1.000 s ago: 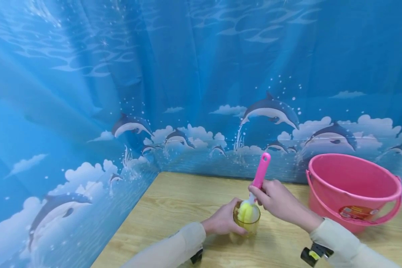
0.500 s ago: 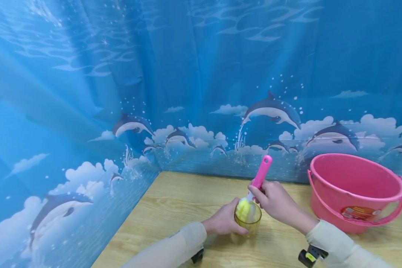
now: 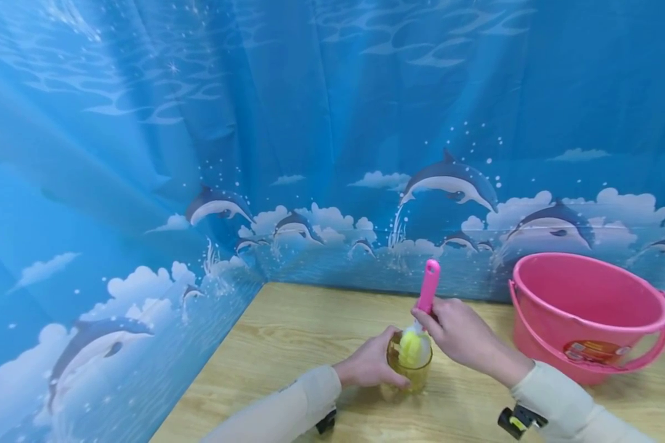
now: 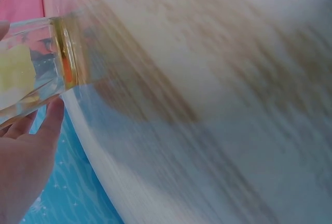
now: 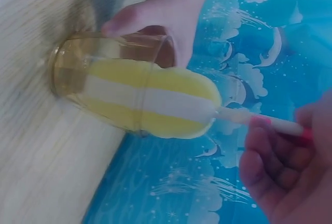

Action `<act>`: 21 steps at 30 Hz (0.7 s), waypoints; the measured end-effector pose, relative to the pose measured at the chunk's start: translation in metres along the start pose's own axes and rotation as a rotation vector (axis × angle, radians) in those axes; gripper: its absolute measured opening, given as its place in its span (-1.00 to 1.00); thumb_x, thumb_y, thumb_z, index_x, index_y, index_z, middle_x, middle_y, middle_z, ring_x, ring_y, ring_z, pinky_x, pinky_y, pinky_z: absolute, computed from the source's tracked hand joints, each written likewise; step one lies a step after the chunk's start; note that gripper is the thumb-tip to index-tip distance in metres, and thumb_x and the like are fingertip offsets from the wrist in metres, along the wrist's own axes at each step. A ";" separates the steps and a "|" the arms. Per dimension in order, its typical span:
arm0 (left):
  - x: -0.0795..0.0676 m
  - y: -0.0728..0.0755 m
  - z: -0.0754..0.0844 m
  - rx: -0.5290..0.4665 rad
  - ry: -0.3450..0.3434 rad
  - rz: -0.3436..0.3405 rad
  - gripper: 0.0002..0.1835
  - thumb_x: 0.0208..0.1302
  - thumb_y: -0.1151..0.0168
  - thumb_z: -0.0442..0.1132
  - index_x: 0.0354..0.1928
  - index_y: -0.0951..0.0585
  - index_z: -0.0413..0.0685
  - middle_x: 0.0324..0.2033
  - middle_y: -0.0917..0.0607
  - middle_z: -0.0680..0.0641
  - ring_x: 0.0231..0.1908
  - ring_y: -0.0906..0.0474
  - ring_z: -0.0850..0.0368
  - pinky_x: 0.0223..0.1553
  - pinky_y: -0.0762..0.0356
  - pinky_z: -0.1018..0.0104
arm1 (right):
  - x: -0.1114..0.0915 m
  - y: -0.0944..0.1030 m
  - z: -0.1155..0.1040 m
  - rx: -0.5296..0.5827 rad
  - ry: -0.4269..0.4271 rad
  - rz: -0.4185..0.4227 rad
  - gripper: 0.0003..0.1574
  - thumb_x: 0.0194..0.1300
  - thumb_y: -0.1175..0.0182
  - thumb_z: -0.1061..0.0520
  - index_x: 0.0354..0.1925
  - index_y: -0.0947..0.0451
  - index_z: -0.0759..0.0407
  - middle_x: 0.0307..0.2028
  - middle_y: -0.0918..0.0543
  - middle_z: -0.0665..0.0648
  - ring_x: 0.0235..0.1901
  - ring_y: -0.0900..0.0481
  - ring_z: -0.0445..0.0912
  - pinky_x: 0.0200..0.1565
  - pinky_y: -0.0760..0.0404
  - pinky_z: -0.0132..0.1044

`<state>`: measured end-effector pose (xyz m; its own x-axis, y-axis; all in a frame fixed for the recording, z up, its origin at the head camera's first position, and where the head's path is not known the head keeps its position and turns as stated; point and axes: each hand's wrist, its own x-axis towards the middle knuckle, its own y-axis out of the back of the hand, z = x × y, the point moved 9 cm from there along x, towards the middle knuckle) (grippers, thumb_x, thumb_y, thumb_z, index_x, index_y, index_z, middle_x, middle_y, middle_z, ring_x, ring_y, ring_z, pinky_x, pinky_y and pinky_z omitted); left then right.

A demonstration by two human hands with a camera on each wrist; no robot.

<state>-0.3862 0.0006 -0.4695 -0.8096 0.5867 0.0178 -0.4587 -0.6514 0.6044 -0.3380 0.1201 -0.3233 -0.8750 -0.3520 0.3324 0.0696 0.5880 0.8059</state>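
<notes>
- Low in the middle of the head view, I see the right hand [image 3: 457, 329] gripping a brush [image 5: 155, 102] by its pink handle [image 3: 429, 286]; the left hand [image 3: 366, 363] holds an amber cup [image 3: 414, 383].
- The sponge head [image 3: 413, 351] sits partly inside the cup; I judge it soft and light, the handle stiff and best to hold.
- The cup looks rigid, maybe slippery or fragile; I'd grasp its wall.
- At right, a pink bucket [image 3: 543, 344] stands on the table [image 3: 305, 314].

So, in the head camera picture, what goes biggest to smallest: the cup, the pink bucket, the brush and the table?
1. Table, just the part showing
2. Pink bucket
3. Cup and brush: too close to rank. The brush looks longer, the cup wider, and both are partly covered.
</notes>
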 end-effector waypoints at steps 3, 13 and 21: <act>0.000 -0.001 0.001 -0.001 -0.011 0.003 -0.20 -0.10 -0.66 -0.13 0.18 -0.39 0.22 0.02 -0.59 0.25 -0.01 -0.53 0.38 0.07 -0.50 0.43 | 0.001 -0.001 -0.003 -0.007 -0.005 -0.033 -0.67 0.54 -0.07 -0.03 -0.31 -0.61 0.09 -0.70 -0.32 -0.07 -0.73 -0.20 -0.28 -0.68 -0.23 -0.42; 0.001 0.000 0.001 0.025 -0.028 0.023 -0.16 -0.15 -0.67 -0.15 0.19 -0.39 0.22 -0.02 -0.60 0.27 -0.03 -0.51 0.42 0.13 -0.44 0.43 | 0.011 -0.015 0.001 0.167 -0.082 -0.124 -0.64 0.55 -0.03 0.00 -0.35 -0.58 0.12 -0.69 -0.42 -0.01 -0.73 -0.23 -0.22 -0.70 -0.19 -0.48; 0.000 0.001 0.003 0.010 -0.045 0.027 -0.20 -0.17 -0.67 -0.19 0.13 -0.40 0.17 -0.17 -0.59 0.24 -0.18 -0.54 0.40 -0.02 -0.51 0.45 | 0.011 -0.012 0.012 0.249 -0.139 -0.045 -0.62 0.55 -0.04 -0.04 -0.24 -0.59 0.20 -0.62 -0.53 0.09 -0.70 -0.33 -0.18 -0.68 -0.30 -0.39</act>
<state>-0.3856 0.0017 -0.4661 -0.8044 0.5899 0.0701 -0.4327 -0.6627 0.6112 -0.3539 0.1179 -0.3354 -0.9329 -0.2891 0.2150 -0.0757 0.7408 0.6674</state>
